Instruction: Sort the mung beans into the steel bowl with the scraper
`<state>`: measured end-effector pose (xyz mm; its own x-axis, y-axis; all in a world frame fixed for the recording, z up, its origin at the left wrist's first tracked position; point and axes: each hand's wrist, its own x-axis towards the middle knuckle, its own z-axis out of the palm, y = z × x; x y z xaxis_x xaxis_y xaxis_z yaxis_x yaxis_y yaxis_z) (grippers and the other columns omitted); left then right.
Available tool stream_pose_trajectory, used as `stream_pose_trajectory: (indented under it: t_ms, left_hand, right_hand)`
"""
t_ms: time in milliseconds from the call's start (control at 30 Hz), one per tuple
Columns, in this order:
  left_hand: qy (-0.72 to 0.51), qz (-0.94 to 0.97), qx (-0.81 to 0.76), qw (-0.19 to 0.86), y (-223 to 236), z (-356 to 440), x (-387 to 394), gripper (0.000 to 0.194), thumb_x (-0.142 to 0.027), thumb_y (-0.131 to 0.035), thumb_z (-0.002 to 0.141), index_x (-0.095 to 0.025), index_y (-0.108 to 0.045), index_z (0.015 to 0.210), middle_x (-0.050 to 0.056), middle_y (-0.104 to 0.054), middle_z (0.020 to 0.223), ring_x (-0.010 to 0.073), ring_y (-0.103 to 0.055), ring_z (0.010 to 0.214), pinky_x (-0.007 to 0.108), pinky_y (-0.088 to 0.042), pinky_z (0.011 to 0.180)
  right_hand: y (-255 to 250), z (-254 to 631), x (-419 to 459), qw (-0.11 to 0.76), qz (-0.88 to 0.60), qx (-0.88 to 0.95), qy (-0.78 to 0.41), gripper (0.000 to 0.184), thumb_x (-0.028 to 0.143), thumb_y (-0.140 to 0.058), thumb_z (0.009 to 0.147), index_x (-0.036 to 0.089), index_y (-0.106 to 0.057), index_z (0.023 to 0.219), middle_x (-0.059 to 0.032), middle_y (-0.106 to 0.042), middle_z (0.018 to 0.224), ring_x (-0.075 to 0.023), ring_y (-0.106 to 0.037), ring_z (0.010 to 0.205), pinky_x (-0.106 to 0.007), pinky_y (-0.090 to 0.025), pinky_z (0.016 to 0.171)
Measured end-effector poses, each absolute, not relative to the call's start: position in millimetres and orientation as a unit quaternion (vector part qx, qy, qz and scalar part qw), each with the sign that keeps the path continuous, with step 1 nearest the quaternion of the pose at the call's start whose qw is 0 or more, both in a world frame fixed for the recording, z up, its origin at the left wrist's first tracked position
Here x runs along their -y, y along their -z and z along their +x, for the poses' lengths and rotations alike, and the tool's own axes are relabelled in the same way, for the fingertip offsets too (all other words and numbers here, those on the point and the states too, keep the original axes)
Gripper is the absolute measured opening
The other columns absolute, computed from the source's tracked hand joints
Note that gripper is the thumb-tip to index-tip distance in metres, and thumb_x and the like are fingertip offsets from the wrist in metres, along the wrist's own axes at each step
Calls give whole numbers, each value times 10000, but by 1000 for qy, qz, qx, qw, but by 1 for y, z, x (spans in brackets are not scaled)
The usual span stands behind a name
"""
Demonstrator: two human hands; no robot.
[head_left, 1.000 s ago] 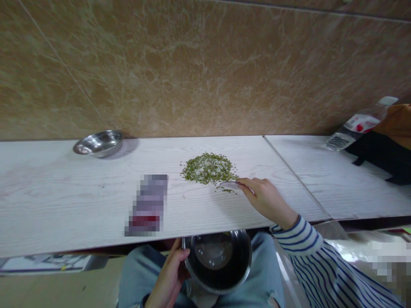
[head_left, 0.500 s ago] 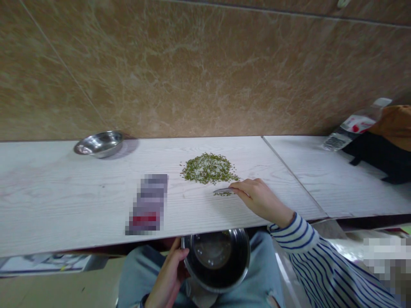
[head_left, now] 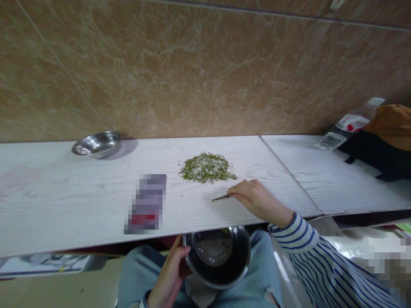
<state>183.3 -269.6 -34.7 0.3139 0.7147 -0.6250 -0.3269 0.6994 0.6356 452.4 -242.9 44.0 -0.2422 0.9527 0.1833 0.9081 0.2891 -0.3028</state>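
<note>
Right hand (head_left: 257, 199), pinching a strip (head_left: 221, 197), has neared the bowl (head_left: 236, 262) the left hand (head_left: 171, 267) grips.

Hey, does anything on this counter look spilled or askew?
Possibly: green and white grains lie heaped directly on the counter, with strays around the edges. Being uncontained, they could pass for a spill, though the heap looks compact.

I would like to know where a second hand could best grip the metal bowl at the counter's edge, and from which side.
Probably the right rim of the metal bowl, from the right: the left hand holds its left side, and its far rim is close to the counter. The open top should let that rim be pinched.
</note>
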Motion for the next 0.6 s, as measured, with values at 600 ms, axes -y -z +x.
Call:
stream_pose_trajectory:
  t_ms: [600]
  left_hand:
    - [-328,202,-459,801,34,186,275,594,-271,-536,757,-253,-406,1336,55,-620,1226,250,-560,1098,355,-460,830]
  right_hand:
    - [-37,431,271,116,-693,706,90,271,227,-358,928,199,-569,1097,-59,-687,912,-172,-603,845,-306,-345,734]
